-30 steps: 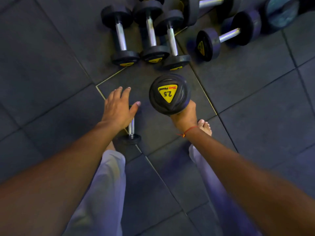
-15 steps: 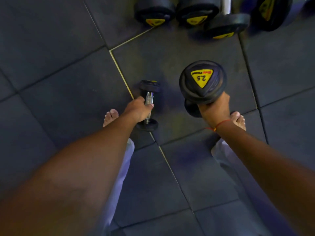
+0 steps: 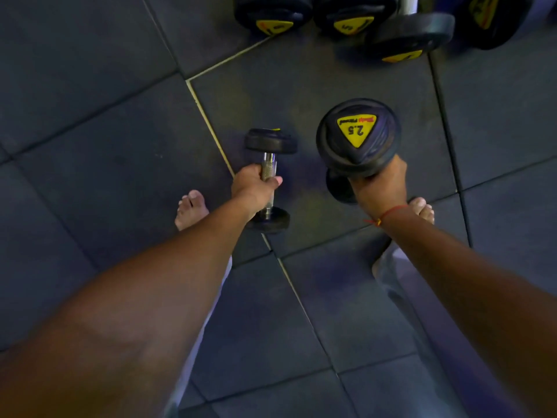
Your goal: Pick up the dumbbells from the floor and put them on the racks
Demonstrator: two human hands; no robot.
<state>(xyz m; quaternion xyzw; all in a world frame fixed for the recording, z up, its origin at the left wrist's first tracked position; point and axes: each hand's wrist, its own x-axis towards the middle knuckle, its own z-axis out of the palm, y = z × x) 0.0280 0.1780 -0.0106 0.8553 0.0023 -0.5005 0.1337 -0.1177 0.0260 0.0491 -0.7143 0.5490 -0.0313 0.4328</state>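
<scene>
Beyond both hands' fingers, each wrapped round a dumbbell, spare dumbbells (image 3: pixel 407 34) crowd the floor (image 3: pixel 90 131).

Floor mats (image 3: pixel 99 152) lie open left; dumbbells (image 3: pixel 410 34) crowd ahead

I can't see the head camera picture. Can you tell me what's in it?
Each hand holds a black dumbbell: the left hand grips a small dumbbell, the right hand a 2.5 dumbbell. More dumbbells lie on the floor.
</scene>
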